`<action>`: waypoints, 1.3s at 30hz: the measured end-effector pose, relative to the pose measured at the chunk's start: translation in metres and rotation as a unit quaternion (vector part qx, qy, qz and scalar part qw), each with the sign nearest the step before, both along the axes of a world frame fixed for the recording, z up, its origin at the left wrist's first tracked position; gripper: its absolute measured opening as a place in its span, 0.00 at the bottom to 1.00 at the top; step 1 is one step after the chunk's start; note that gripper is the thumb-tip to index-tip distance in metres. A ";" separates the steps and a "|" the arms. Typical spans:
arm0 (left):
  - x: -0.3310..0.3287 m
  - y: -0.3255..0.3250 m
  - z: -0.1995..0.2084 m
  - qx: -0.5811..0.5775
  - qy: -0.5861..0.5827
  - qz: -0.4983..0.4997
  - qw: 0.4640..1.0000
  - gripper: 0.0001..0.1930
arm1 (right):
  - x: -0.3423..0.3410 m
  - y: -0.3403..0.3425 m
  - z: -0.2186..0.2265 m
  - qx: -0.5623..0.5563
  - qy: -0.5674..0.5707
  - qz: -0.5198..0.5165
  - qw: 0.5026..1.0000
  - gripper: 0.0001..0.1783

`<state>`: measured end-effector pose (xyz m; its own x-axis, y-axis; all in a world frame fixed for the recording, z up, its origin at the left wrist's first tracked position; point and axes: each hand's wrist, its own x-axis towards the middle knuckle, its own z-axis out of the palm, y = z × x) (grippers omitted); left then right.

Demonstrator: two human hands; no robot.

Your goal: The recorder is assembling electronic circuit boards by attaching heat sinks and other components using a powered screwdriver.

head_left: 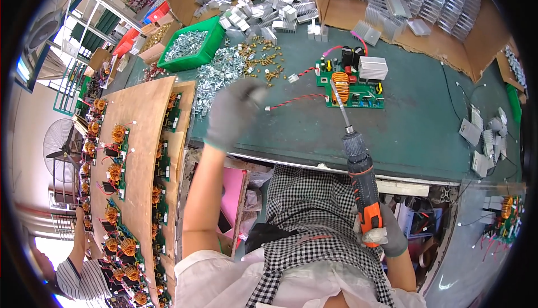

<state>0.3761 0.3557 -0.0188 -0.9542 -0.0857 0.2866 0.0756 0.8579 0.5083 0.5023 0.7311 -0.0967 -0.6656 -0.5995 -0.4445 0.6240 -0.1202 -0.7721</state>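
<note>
My right hand (392,235), in a grey glove, is wrapped round the orange and black handle of an electric screwdriver (361,173). Its long bit points away from me and overlaps the copper-wound coil (340,87) on a green circuit board (363,97); whether it touches anything there I cannot tell. The board carries a finned heat sink (373,68) and red wires. My gloved left hand (232,115) hovers beside the loose silver screws (216,78) and brass-coloured screws (272,61). Its fingers are curled together and slightly blurred, hiding anything between them.
A green bin (193,45) of silver parts stands at the far left. Heat sinks (274,8) are heaped at the back, beside a cardboard box (468,50) of more. Wooden boards (137,123) at left hold several circuit boards. Another person (84,271) is at far left.
</note>
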 end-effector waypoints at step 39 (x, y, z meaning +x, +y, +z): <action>-0.013 0.105 0.023 -0.120 0.117 -0.194 0.967 0.15 | 0.022 0.015 0.023 0.110 0.088 -0.007 0.990 0.37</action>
